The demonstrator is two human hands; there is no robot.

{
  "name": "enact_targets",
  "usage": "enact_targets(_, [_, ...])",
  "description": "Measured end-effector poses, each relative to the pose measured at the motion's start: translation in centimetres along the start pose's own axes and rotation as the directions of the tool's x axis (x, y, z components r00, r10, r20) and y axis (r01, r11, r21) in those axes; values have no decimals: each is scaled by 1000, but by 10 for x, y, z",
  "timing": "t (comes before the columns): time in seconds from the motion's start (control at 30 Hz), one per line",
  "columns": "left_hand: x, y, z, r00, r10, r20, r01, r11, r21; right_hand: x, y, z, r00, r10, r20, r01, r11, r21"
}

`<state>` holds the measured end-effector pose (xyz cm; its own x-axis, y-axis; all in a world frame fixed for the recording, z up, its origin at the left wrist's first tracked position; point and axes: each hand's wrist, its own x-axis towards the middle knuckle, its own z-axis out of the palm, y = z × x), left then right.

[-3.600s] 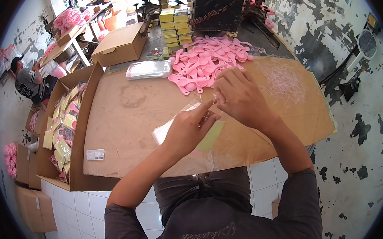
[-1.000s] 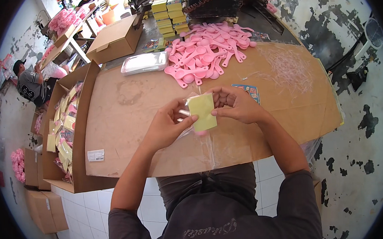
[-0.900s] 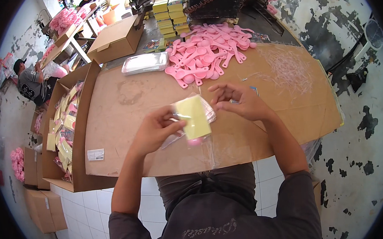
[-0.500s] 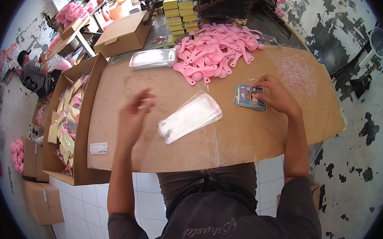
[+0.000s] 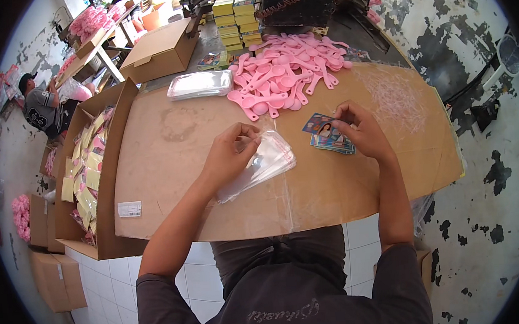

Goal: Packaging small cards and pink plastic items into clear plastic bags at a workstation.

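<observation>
Clear plastic bags [image 5: 259, 165] lie stacked mid-desk [image 5: 169, 144]; left hand [image 5: 230, 155] pinches the top bag's edge. Right hand [image 5: 362, 133] grasps a card off the card stack [image 5: 327, 139] just right of the bags. Pink spoons [image 5: 284, 80] piled behind, open box [image 5: 88, 172] at left.

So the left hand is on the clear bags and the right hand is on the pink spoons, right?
Not quite. The head view shows the right hand on the small stack of picture cards, not the pink spoons. The left hand is on the clear bags.
</observation>
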<state>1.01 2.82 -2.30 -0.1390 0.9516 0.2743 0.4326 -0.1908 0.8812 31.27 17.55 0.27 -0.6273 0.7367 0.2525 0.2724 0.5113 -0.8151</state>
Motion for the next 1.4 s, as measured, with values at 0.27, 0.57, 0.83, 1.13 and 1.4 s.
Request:
enact_targets(0.27, [-1, 10, 1, 960, -201, 197, 271, 852, -448, 5, -10, 56, 999, -6, 44, -10, 940, 340])
enact_targets(0.57, [-7, 15, 8, 944, -201, 261, 300, 853, -427, 5, -26, 57, 999, -31, 22, 21, 939, 343])
enact_targets(0.83, [-16, 20, 14, 937, -88, 339, 232, 880, -413, 0, -47, 77, 964, -68, 258, -17, 949, 314])
enact_targets(1.13, [-15, 22, 15, 976, -144, 165, 206, 856, -474, -4, -62, 72, 955, -176, 237, 165, 984, 67])
enact_targets(1.4, [-13, 27, 10, 962, -225, 152, 271, 845, -462, 98, 29, 13, 962, -197, -186, 87, 874, -478])
